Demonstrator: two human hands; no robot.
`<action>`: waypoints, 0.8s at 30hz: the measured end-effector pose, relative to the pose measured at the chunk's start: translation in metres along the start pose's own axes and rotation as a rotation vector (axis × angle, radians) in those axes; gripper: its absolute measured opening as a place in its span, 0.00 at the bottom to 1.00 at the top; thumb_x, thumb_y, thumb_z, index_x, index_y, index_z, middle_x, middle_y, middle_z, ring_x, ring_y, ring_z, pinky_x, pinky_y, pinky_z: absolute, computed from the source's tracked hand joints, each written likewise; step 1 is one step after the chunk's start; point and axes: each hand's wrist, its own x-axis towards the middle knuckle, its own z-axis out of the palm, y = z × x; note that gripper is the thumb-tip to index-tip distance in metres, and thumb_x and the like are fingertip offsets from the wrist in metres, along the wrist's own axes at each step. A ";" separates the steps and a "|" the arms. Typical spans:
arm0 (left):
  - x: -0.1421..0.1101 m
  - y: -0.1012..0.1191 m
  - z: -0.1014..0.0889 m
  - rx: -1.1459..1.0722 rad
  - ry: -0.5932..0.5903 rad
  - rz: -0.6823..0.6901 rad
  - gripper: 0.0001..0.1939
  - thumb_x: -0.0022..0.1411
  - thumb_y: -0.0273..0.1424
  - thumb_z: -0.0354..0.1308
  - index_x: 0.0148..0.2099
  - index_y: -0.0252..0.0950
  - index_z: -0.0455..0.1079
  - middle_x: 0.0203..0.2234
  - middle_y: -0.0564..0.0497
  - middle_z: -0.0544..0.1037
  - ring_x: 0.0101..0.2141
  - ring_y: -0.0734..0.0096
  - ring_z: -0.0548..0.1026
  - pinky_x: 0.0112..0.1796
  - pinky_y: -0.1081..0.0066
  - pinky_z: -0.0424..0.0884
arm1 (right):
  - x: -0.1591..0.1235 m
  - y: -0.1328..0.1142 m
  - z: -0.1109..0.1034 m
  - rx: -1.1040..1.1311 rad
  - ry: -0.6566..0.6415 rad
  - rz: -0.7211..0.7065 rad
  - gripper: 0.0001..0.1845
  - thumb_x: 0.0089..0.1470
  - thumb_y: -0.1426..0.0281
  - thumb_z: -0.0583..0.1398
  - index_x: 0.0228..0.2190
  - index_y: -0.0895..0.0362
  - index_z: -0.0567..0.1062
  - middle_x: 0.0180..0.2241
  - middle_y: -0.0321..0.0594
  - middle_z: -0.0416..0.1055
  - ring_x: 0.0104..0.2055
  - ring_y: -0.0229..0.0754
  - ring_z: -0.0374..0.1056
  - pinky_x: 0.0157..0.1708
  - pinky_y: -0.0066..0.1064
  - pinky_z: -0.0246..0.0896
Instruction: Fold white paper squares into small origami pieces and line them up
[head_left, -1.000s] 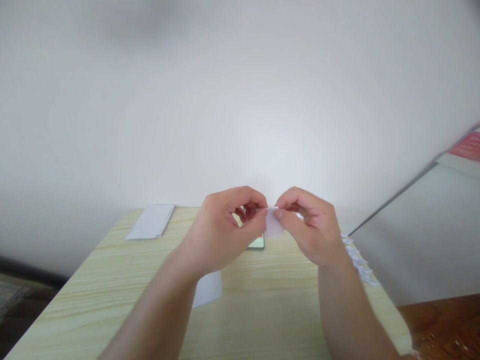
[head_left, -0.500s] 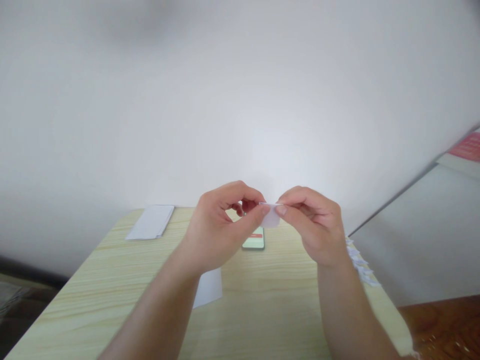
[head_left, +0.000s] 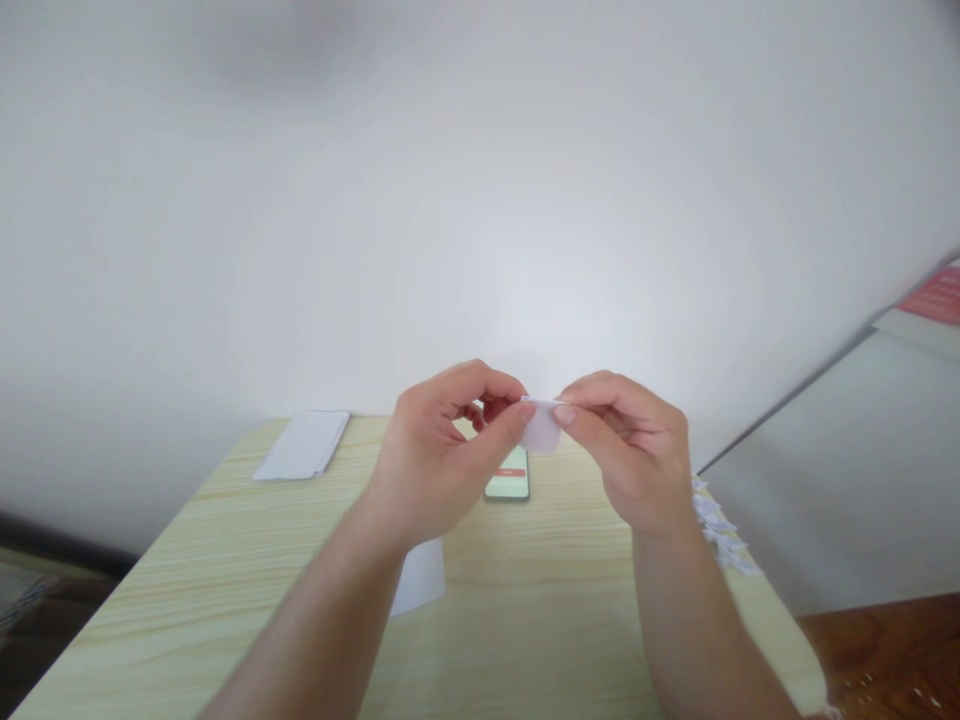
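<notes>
A small folded piece of white paper (head_left: pixel 541 430) is held up over the table between my two hands. My left hand (head_left: pixel 454 450) pinches its left upper corner between thumb and forefinger. On the other side, my right hand (head_left: pixel 630 445) grips the right upper corner, thumb toward me. The paper's top edge looks folded over and its lower part hangs down. Beneath my left wrist lies a white sheet of paper (head_left: pixel 421 578), partly hidden by the arm.
A stack of white paper (head_left: pixel 304 445) rests at the table's back left. A phone (head_left: pixel 508 487) with a lit screen lies behind my hands. Several folded paper pieces (head_left: pixel 721 530) line the right edge of the wooden table (head_left: pixel 517 630). A white wall (head_left: pixel 450 200) rises behind.
My hands have drawn slightly apart along the paper's top edge, showing more of it between the thumbs. The paper has risen very slightly.
</notes>
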 end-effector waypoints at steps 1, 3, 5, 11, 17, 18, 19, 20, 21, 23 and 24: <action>0.000 0.000 0.000 -0.001 0.004 0.001 0.06 0.66 0.36 0.62 0.38 0.40 0.76 0.30 0.51 0.77 0.31 0.71 0.72 0.27 0.74 0.70 | 0.000 0.000 0.000 0.000 0.001 0.002 0.04 0.59 0.71 0.67 0.33 0.50 0.82 0.32 0.35 0.78 0.34 0.41 0.72 0.35 0.37 0.70; -0.001 0.001 0.000 -0.011 0.010 0.002 0.07 0.66 0.36 0.62 0.38 0.39 0.76 0.29 0.51 0.76 0.30 0.71 0.71 0.25 0.75 0.69 | -0.001 0.000 0.000 0.008 0.006 0.003 0.04 0.59 0.72 0.67 0.33 0.50 0.82 0.32 0.35 0.78 0.34 0.41 0.72 0.36 0.36 0.70; -0.002 0.002 0.001 -0.026 0.007 0.001 0.07 0.67 0.35 0.61 0.38 0.39 0.76 0.28 0.51 0.76 0.30 0.71 0.71 0.25 0.76 0.69 | -0.001 0.000 0.001 0.024 0.007 0.003 0.04 0.59 0.72 0.67 0.33 0.51 0.82 0.33 0.35 0.78 0.34 0.41 0.72 0.36 0.36 0.69; -0.002 0.001 0.000 -0.090 -0.006 -0.003 0.06 0.66 0.34 0.63 0.36 0.38 0.76 0.29 0.51 0.78 0.30 0.72 0.71 0.27 0.75 0.71 | -0.001 0.001 0.002 0.074 0.004 0.011 0.05 0.59 0.74 0.67 0.34 0.52 0.82 0.32 0.35 0.78 0.35 0.40 0.72 0.36 0.34 0.69; -0.001 -0.003 -0.002 -0.194 -0.035 -0.013 0.06 0.66 0.32 0.64 0.35 0.38 0.77 0.27 0.53 0.77 0.27 0.74 0.69 0.27 0.74 0.68 | -0.001 0.000 0.002 0.102 -0.009 0.040 0.05 0.59 0.73 0.67 0.32 0.52 0.82 0.31 0.34 0.77 0.34 0.39 0.71 0.34 0.33 0.67; -0.001 -0.004 -0.002 -0.213 -0.040 -0.017 0.07 0.66 0.32 0.64 0.35 0.38 0.77 0.27 0.53 0.77 0.28 0.73 0.69 0.28 0.73 0.68 | -0.001 0.000 0.002 0.108 -0.013 0.047 0.05 0.59 0.73 0.67 0.32 0.52 0.82 0.31 0.34 0.77 0.34 0.39 0.71 0.34 0.32 0.67; 0.000 -0.005 -0.003 -0.230 -0.047 -0.017 0.07 0.66 0.33 0.64 0.34 0.38 0.77 0.27 0.53 0.77 0.28 0.73 0.70 0.29 0.72 0.68 | -0.001 -0.001 0.001 0.115 -0.017 0.055 0.05 0.59 0.73 0.67 0.32 0.52 0.82 0.31 0.34 0.77 0.33 0.38 0.71 0.33 0.32 0.67; 0.000 -0.005 -0.003 -0.244 -0.054 -0.012 0.07 0.66 0.33 0.64 0.34 0.38 0.77 0.27 0.53 0.77 0.29 0.73 0.70 0.29 0.72 0.67 | -0.001 -0.001 0.001 0.122 -0.020 0.062 0.05 0.59 0.73 0.67 0.32 0.52 0.82 0.30 0.34 0.77 0.33 0.38 0.71 0.33 0.32 0.66; 0.000 -0.006 -0.004 -0.254 -0.061 -0.003 0.07 0.67 0.32 0.64 0.34 0.38 0.77 0.27 0.53 0.77 0.29 0.73 0.70 0.29 0.71 0.66 | 0.000 -0.001 0.001 0.129 -0.025 0.070 0.04 0.59 0.73 0.67 0.32 0.52 0.82 0.30 0.34 0.77 0.33 0.38 0.71 0.32 0.32 0.66; 0.001 -0.006 -0.005 -0.271 -0.071 0.018 0.08 0.66 0.31 0.65 0.33 0.37 0.77 0.26 0.53 0.77 0.28 0.74 0.69 0.30 0.71 0.64 | 0.000 -0.002 0.001 0.144 -0.039 0.087 0.04 0.59 0.72 0.67 0.32 0.52 0.82 0.30 0.34 0.77 0.32 0.38 0.71 0.32 0.31 0.65; 0.001 -0.006 -0.005 -0.279 -0.073 0.027 0.08 0.66 0.30 0.65 0.32 0.37 0.77 0.25 0.53 0.76 0.28 0.74 0.69 0.29 0.71 0.64 | 0.000 -0.002 0.001 0.150 -0.049 0.097 0.04 0.59 0.72 0.67 0.32 0.52 0.81 0.30 0.34 0.77 0.32 0.38 0.71 0.31 0.31 0.65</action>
